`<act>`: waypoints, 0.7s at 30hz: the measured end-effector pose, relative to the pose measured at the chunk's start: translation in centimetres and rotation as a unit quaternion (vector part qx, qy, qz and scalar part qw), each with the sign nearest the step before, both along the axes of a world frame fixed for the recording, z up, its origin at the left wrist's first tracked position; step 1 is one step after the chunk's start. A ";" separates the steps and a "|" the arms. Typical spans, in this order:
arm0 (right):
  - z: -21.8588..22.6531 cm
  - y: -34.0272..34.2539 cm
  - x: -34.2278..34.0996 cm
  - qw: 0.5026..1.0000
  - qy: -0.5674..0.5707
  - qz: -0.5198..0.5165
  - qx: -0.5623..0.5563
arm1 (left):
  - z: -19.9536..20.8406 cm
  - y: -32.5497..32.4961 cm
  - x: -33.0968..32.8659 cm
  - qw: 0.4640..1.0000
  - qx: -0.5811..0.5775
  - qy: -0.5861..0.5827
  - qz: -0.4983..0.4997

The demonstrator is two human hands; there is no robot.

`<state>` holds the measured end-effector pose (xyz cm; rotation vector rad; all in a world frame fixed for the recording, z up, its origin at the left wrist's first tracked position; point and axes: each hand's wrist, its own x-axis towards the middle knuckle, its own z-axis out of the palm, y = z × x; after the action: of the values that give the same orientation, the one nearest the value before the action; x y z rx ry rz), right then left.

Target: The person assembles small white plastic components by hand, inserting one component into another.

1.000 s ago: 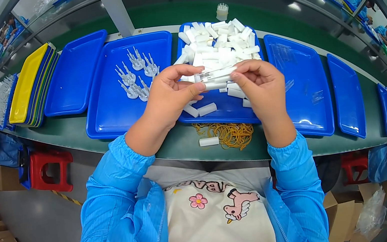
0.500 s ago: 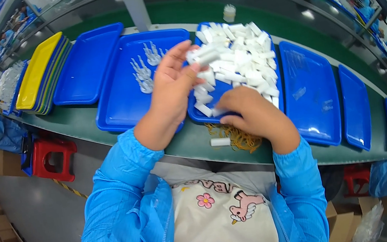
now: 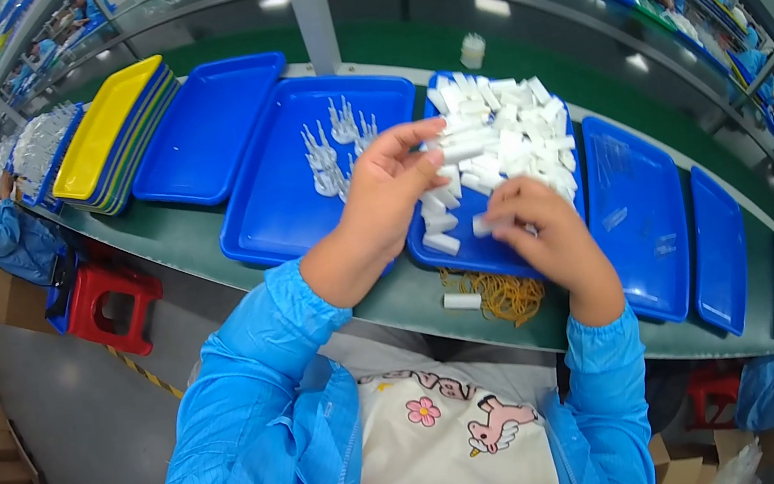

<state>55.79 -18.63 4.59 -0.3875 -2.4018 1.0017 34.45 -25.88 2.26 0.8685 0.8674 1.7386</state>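
Note:
My left hand grips a few white tube-like pieces between thumb and fingers, above a blue tray. They lie side by side, pointing to the right. Below and to the right, my right hand pinches another small white piece over the tray's near part; its fingers are slightly blurred. A heap of similar white pieces fills the tray's far and right parts. In front of the tray lie a tangle of yellow-brown rubber bands and one loose white piece.
Left of the heap, a blue tray holds several clear pronged parts. Further left are another blue tray and a stack of trays topped with yellow. At right, a blue tray holds clear plastic pieces. A small white container stands behind.
My right hand has come up from the tray's near edge with a white piece pinched in it. My left hand still holds its white pieces. The whole view has shifted slightly.

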 end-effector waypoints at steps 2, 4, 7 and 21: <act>1.2 -0.4 0.0 0.994 0.053 -0.084 -0.051 | 0.9 -0.2 0.2 0.999 0.022 -0.003 0.025; 0.6 0.1 0.1 0.981 0.119 -0.120 -0.097 | 1.4 -0.2 0.2 1.000 0.001 0.006 0.026; -0.3 0.8 0.6 0.948 0.224 -0.167 -0.155 | 1.6 -0.4 0.6 0.997 -0.035 0.064 -0.002; -1.2 -0.1 -0.2 0.952 0.188 -0.233 -0.071 | 1.1 -0.7 1.9 0.983 -0.005 0.181 -0.034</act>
<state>55.57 -18.76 3.40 -0.7068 -1.7888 0.9287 36.31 -26.62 3.41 1.2160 1.0683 1.5390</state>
